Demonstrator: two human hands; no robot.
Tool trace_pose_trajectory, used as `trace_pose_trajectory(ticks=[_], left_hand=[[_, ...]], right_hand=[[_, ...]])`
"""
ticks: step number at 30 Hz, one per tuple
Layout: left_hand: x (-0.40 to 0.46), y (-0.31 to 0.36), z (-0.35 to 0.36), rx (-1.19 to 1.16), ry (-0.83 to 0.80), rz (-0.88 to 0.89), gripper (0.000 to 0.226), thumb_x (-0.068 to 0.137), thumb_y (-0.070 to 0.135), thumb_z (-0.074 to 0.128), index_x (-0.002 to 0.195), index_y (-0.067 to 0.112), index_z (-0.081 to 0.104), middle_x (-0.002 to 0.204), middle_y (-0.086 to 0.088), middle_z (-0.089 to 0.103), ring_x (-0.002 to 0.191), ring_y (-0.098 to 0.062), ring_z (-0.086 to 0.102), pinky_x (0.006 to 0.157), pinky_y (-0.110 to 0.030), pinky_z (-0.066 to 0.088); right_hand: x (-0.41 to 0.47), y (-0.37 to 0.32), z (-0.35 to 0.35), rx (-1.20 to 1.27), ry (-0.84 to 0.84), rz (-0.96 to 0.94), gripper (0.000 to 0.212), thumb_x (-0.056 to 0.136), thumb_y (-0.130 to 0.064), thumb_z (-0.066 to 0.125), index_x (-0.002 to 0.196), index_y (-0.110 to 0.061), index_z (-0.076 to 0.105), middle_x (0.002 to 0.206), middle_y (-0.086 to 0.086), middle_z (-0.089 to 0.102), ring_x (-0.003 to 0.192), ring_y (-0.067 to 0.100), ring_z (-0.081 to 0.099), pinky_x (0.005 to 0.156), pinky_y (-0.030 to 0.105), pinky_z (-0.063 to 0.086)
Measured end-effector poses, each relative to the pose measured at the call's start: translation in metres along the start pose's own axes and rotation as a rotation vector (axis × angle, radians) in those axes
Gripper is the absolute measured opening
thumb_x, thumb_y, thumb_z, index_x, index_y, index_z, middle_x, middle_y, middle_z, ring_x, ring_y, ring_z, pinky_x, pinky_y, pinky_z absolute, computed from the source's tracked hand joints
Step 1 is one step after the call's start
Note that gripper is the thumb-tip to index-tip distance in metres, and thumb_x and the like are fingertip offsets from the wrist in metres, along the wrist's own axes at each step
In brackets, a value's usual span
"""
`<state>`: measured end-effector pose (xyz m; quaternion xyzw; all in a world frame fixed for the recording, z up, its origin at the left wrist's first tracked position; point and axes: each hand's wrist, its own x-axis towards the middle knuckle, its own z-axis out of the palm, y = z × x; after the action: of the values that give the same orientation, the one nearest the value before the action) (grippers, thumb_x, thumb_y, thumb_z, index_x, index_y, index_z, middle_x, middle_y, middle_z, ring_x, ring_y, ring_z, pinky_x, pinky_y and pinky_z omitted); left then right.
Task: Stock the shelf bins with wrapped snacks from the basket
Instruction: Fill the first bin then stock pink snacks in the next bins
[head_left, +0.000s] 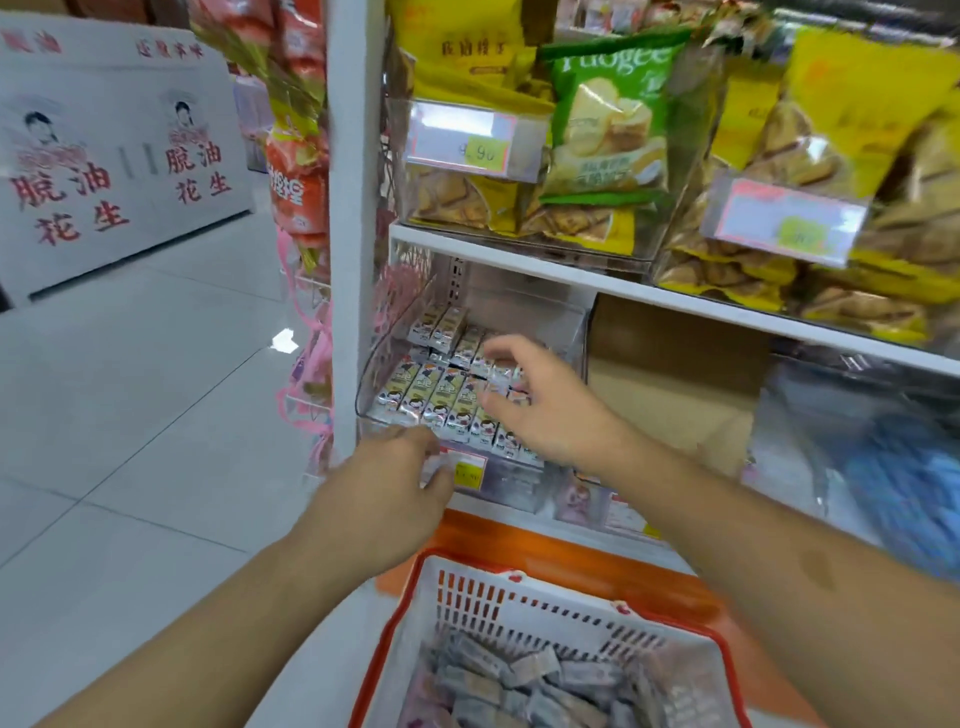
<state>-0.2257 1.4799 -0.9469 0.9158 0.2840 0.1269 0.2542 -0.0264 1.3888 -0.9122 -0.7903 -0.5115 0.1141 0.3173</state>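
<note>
While both arms reach toward the low shelf, the scene reads like this:

Bin: a clear plastic shelf bin (400, 332) sits on the lower shelf, beside the white upright post; it holds neat rows of small wrapped snacks (441, 395) standing side by side, nearly filling the front rows

Right hand: the right hand (550, 405) hovers over the packed rows with fingers spread and lightly bent; the picture is blurred there, so I cannot tell whether a packet is pinched under the fingertips

Left hand: the left hand (395, 488) is at the bin's front lip near the price label (467, 470), fingers curled downward; whether it holds a packet or only steadies the bin I cannot tell

Basket: a white basket with an orange rim (545, 597) stands below the hands, a heap of loose wrapped packets (519, 686) lying jumbled in it

Handling: the packets look small, light and boxy under slick foil, likely slippery yet firm enough to pinch; I would take each by its long sides, between thumb and fingers, and slide it upright into a gap

Upper shelf: large yellow and green crisp bags (602, 130) fill bins above
</note>
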Motion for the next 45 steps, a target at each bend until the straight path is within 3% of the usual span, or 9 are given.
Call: trace_pose_trajectory(ticks=[7, 12, 19, 23, 30, 32, 36, 39, 45], left_hand=[[-0.042, -0.013, 0.070, 0.064, -0.290, -0.122, 0.047, 0.097, 0.046, 0.051, 0.131, 0.015, 0.058, 0.133, -0.010, 0.063, 0.119, -0.030, 0.062, 0.099, -0.039, 0.050], [-0.065, -0.051, 0.125, 0.124, -0.443, -0.298, 0.075, 0.104, 0.047, 0.048, 0.162, 0.010, 0.015, 0.165, -0.016, 0.025, 0.146, -0.036, 0.040, 0.117, -0.048, 0.038], [-0.088, -0.078, 0.186, 0.009, -0.492, -0.490, 0.099, 0.102, 0.058, 0.046, 0.160, 0.018, -0.024, 0.169, -0.014, 0.006, 0.149, -0.043, 0.030, 0.119, -0.055, 0.030], [-0.086, -0.083, 0.200, 0.057, -0.443, -0.492, 0.102, 0.099, 0.068, 0.042, 0.161, 0.016, -0.022, 0.165, -0.015, 0.012, 0.142, -0.045, 0.036, 0.115, -0.055, 0.034], [-0.082, -0.084, 0.204, 0.072, -0.474, -0.528, 0.101, 0.098, 0.073, 0.034, 0.160, 0.019, -0.024, 0.166, -0.009, 0.008, 0.146, -0.043, 0.030, 0.118, -0.054, 0.033], [-0.082, -0.081, 0.202, 0.064, -0.482, -0.538, 0.100, 0.099, 0.071, 0.036, 0.160, 0.020, -0.024, 0.166, -0.009, 0.009, 0.146, -0.043, 0.028, 0.118, -0.055, 0.032], [-0.079, -0.077, 0.193, 0.042, -0.521, -0.586, 0.097, 0.099, 0.071, 0.037, 0.160, 0.024, -0.023, 0.168, -0.010, 0.008, 0.151, -0.043, 0.020, 0.120, -0.058, 0.024], [-0.079, -0.071, 0.178, 0.115, -0.540, -0.586, 0.096, 0.099, 0.073, 0.033, 0.161, 0.024, -0.020, 0.172, -0.012, -0.001, 0.156, -0.040, 0.009, 0.124, -0.058, 0.016], [-0.049, -0.011, 0.108, 0.009, -0.555, -0.195, 0.071, 0.095, 0.046, 0.064, 0.155, 0.019, 0.036, 0.154, -0.006, 0.037, 0.137, -0.027, 0.048, 0.112, -0.039, 0.043]], right_hand=[[-0.132, 0.028, 0.045, 0.045, -0.166, -0.015, 0.038, 0.100, -0.024, 0.067, 0.136, -0.027, 0.056, 0.134, -0.013, 0.062, 0.124, 0.002, 0.056, 0.102, 0.026, 0.047], [-0.187, 0.097, 0.105, -0.036, -0.375, 0.243, 0.046, 0.103, -0.035, 0.063, 0.146, -0.031, 0.048, 0.150, -0.008, 0.053, 0.135, 0.011, 0.051, 0.112, 0.032, 0.044], [-0.206, 0.167, 0.178, -0.026, -0.584, 0.449, 0.054, 0.103, -0.032, 0.064, 0.152, -0.026, 0.042, 0.159, 0.000, 0.037, 0.140, 0.021, 0.046, 0.111, 0.036, 0.045], [-0.208, 0.185, 0.224, -0.134, -0.646, 0.483, 0.036, 0.101, -0.034, 0.060, 0.134, -0.022, 0.056, 0.134, 0.006, 0.054, 0.109, 0.027, 0.056, 0.081, 0.034, 0.049], [-0.204, 0.186, 0.264, -0.463, -0.565, 0.430, 0.035, 0.094, -0.024, 0.067, 0.127, -0.017, 0.058, 0.127, 0.006, 0.063, 0.125, 0.028, 0.049, 0.112, 0.040, 0.034], [-0.204, 0.183, 0.256, -0.396, -0.534, 0.436, 0.023, 0.091, -0.020, 0.065, 0.114, -0.020, 0.059, 0.117, 0.004, 0.063, 0.117, 0.026, 0.053, 0.108, 0.040, 0.041], [-0.201, 0.164, 0.218, -0.065, -0.508, 0.579, 0.017, 0.089, -0.019, 0.065, 0.099, -0.024, 0.052, 0.100, 0.000, 0.057, 0.083, 0.021, 0.059, 0.060, 0.034, 0.047], [-0.188, 0.139, 0.174, 0.093, -0.498, 0.602, 0.011, 0.093, -0.022, 0.063, 0.102, -0.025, 0.059, 0.102, 0.003, 0.067, 0.083, 0.020, 0.065, 0.068, 0.039, 0.054], [-0.162, 0.081, 0.069, 0.177, -0.457, 0.485, 0.013, 0.099, -0.024, 0.065, 0.101, -0.013, 0.071, 0.102, 0.005, 0.074, 0.072, 0.021, 0.078, 0.068, 0.044, 0.060]])
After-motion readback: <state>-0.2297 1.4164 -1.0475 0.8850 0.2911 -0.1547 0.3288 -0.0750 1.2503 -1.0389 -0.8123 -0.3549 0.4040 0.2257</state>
